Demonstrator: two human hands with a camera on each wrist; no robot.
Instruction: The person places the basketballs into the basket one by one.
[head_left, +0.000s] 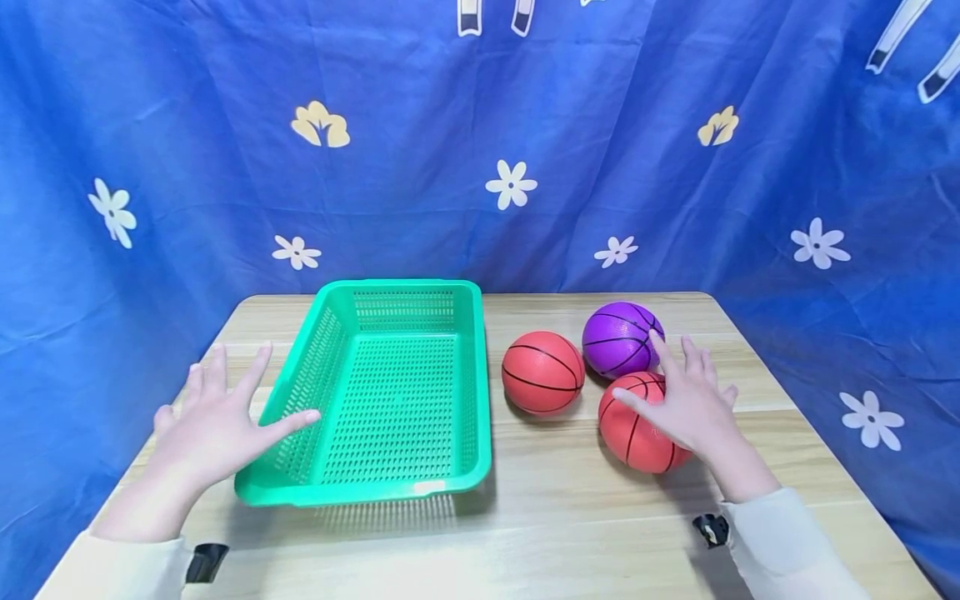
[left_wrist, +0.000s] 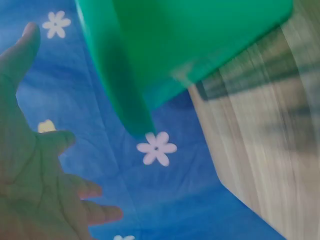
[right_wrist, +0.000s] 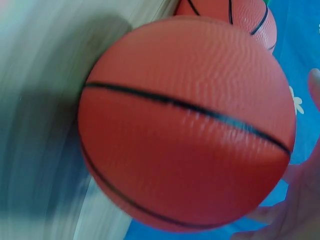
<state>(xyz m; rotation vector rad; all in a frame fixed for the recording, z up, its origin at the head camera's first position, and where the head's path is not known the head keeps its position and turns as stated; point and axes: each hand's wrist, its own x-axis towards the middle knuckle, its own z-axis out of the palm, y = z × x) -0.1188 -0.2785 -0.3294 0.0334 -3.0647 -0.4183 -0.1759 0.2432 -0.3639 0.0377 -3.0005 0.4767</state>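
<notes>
A green perforated basket (head_left: 397, 408) stands left of centre, with nothing in it. My left hand (head_left: 213, 433), fingers spread, is over its left side; in the left wrist view the hand (left_wrist: 37, 175) is apart from the basket (left_wrist: 125, 75). Two red balls and a purple ball (head_left: 618, 340) lie right of the basket. My right hand (head_left: 693, 400) is spread over the nearer red ball (head_left: 637, 433); the right wrist view shows that ball (right_wrist: 185, 125) beside the fingers, and whether they touch it I cannot tell. The other red ball (head_left: 543, 372) lies between basket and purple ball.
The wooden table (head_left: 540, 517) carries the basket and balls. A blue curtain (head_left: 420, 192) with white flowers hangs behind the table and along both sides. Black bands show at both wrists, beside the white sleeves.
</notes>
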